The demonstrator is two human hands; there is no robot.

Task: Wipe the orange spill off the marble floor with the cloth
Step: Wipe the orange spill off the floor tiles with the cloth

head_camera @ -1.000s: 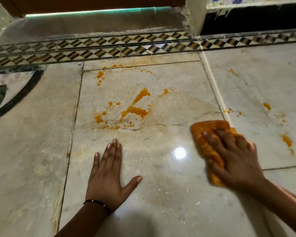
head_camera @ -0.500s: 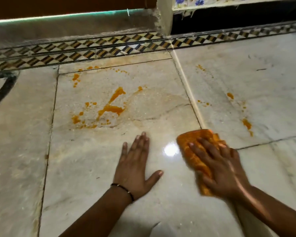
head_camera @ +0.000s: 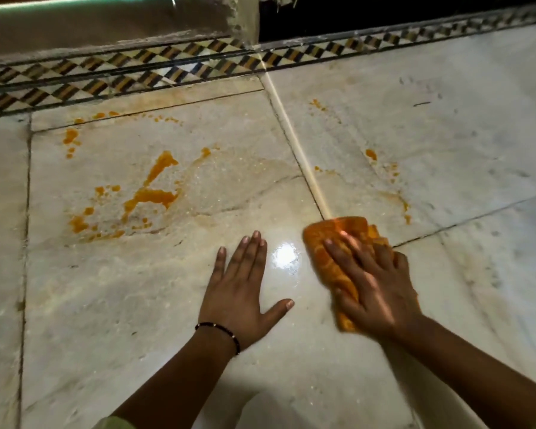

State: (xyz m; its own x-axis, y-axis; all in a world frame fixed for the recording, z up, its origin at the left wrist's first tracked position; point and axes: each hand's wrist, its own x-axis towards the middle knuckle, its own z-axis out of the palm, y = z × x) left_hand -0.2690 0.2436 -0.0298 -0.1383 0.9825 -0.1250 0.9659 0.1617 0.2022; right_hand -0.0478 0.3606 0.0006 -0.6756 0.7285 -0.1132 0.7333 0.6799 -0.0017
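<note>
An orange spill (head_camera: 150, 193) lies in blotches and drops on the pale marble floor (head_camera: 136, 305), left of centre. Smaller orange spots (head_camera: 371, 154) dot the slab to the right of a cream joint line. My right hand (head_camera: 375, 283) presses flat on a folded orange cloth (head_camera: 328, 258), which lies on the floor below that joint. My left hand (head_camera: 242, 292) rests flat on the marble with fingers spread, holding nothing, a thin bracelet on its wrist. A wet smear trails between the main spill and the cloth.
A checkered tile border (head_camera: 167, 69) runs along the far edge of the floor. Behind it rise a stone step (head_camera: 106, 29) and a dark opening (head_camera: 384, 13). A bright light reflection (head_camera: 285, 257) sits between my hands.
The view has shifted right, so the spill now appears further left. My right hand has slid the cloth left, closer to my left hand. The left hand stays flat on the floor.
</note>
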